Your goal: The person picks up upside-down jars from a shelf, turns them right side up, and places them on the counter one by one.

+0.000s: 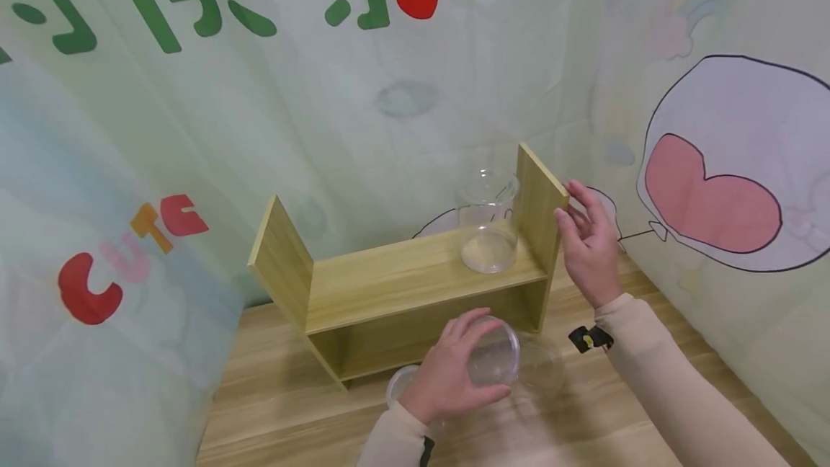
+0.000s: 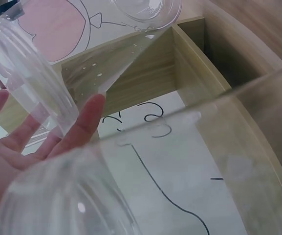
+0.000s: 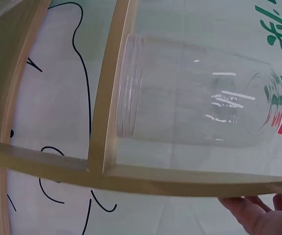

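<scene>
My left hand (image 1: 447,373) holds a clear plastic jar (image 1: 496,362) in front of the shelf's lower opening, thumb and fingers spread round its side. In the left wrist view, the jar's ribbed clear wall (image 2: 33,73) lies against the palm and fingers. My right hand (image 1: 591,247) touches the right side panel (image 1: 541,200) of the wooden shelf (image 1: 415,279) from outside, its fingertips at the front edge. Another clear jar (image 1: 489,225) stands on the upper board beside that panel; the right wrist view shows this jar (image 3: 199,93) sideways.
On the wood-grain table (image 1: 259,395), a further clear container (image 1: 400,384) is partly hidden behind the left hand. A faint transparent round shape (image 1: 545,366) lies right of the held jar. Printed cloth (image 1: 324,107) hangs behind and at both sides.
</scene>
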{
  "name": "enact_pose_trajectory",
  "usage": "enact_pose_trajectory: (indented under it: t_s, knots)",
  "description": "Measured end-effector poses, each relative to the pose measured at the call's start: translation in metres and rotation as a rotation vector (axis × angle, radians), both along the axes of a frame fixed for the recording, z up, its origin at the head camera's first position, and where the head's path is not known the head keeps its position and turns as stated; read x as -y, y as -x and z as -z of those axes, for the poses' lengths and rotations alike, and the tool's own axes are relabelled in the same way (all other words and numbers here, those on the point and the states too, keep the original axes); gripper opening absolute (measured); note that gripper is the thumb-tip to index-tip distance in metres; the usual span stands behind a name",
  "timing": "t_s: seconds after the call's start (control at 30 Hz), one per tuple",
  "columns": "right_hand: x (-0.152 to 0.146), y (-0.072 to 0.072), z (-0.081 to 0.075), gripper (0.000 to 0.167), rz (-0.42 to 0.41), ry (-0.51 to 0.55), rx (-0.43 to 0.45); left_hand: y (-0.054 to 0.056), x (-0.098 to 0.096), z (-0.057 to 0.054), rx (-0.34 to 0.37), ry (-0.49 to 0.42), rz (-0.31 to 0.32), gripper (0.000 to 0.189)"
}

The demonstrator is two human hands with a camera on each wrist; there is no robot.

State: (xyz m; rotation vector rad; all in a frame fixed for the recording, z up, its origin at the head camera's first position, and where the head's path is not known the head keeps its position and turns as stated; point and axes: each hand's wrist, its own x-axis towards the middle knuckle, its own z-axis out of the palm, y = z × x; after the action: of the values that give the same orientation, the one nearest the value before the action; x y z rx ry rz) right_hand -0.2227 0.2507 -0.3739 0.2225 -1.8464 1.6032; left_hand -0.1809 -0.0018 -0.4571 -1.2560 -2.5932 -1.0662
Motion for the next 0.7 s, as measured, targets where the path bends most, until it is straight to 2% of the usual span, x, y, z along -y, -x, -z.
enact_pose_trajectory:
  t_s: [0.2,0.7]
  knots:
    - [-0.006,0.003,-0.002,0.041,-0.031,-0.089,0.022,0.0,0.0,0.002,0.0,0.017,0.01,0.083]
    - [-0.018,0.008,0.003,0.036,-0.078,-0.123,0.009,-0.002,-0.01,0.008,0.008,0.038,0.032,0.081]
